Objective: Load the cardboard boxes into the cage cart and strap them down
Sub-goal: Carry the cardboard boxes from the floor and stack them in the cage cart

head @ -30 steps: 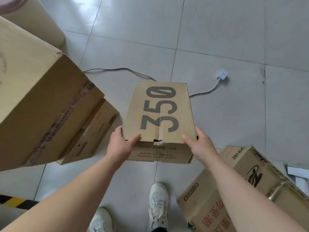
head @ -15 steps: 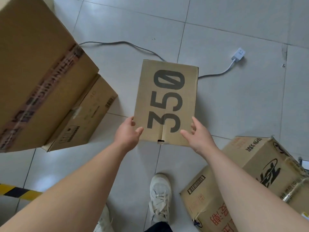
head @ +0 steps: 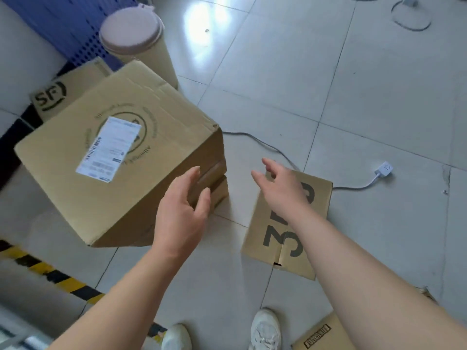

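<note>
Shoebox (head: 278, 251) marked "350" lies flat on the floor, lid closed, partly hidden by R forearm. Big box (head: 141, 198) w/ white shipping label (head: 108, 149) sits left of it, "SF" box (head: 50, 97) behind. L hand (head: 182, 213) & R hand (head: 283, 188): fingers spread, holding nothing.

Bright daylight; glare patch on floor tiles (head: 202, 24); motion blur overall; wide-angle edge distortion.

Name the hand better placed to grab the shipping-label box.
Left. The left hand hovers open beside the shipping-label box; the right hand is over the 350 shoebox, farther away.
</note>
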### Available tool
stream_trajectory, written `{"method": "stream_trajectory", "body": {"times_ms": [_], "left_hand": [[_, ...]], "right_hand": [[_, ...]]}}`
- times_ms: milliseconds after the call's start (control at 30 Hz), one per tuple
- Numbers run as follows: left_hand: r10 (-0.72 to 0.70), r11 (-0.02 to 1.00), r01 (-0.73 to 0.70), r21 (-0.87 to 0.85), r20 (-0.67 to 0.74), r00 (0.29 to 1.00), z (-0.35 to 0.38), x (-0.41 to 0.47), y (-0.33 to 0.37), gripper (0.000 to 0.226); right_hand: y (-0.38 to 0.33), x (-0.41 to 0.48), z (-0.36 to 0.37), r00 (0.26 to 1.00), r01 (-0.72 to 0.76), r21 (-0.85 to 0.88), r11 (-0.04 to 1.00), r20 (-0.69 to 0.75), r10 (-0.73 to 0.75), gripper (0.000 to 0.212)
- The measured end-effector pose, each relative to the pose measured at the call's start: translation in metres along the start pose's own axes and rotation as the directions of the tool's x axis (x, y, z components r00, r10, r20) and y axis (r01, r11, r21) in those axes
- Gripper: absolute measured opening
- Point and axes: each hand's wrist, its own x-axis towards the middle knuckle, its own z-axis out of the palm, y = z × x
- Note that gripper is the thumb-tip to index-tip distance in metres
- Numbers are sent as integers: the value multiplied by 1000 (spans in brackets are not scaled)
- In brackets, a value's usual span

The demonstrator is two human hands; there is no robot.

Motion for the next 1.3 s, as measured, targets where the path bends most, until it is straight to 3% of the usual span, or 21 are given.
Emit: {"method": "stream_trajectory", "body": {"times_ms": [133, 233, 333, 400, 467, 633, 867, 1100, 1300], "left_hand": [[-51, 997, 62, 53, -180, 982, -64, 10, -19, 53], [-289, 935, 334, 123, -286, 914, -99, 13, -46, 73], [-621, 781, 619, -77, -190, 760, -122, 12, -70, 87], [-734, 673, 709, -209, -69, 676, -127, 11, -80, 70], [-769, 601, 744, -293, 44, 638, -124, 10, -89, 59], [-764, 497, 693, -523, 115, 635, -110, 12, -102, 62], [-645, 551, 576, -603, 130, 753, -105, 12, -74, 58], [-484, 653, 535, -536, 248, 839, -45, 9, 10, 49], [-339, 774, 491, -399, 393, 855, 30, 7, 57, 65]], "right_hand": [[-74, 9, 14, 991, 124, -20, 992, 42, -123, 56], [-107, 15, 26, 983, 166, -66, 984, 97, -159, 63], [-123, 25, 39, 982, 134, -78, 988, 144, -121, 75], [-127, 33, 46, 985, 87, -67, 994, 153, -76, 82], [-126, 39, 50, 988, 44, -68, 997, 151, -34, 86], [-120, 45, 53, 992, 12, -109, 994, 123, 1, 73], [-106, 33, 2, 991, 32, -28, 999, -132, -35, 66], [-37, -3, -101, 912, -149, 9, 989, -386, 141, 56], [52, -36, -158, 831, -313, 97, 945, -454, 322, 59]]}}
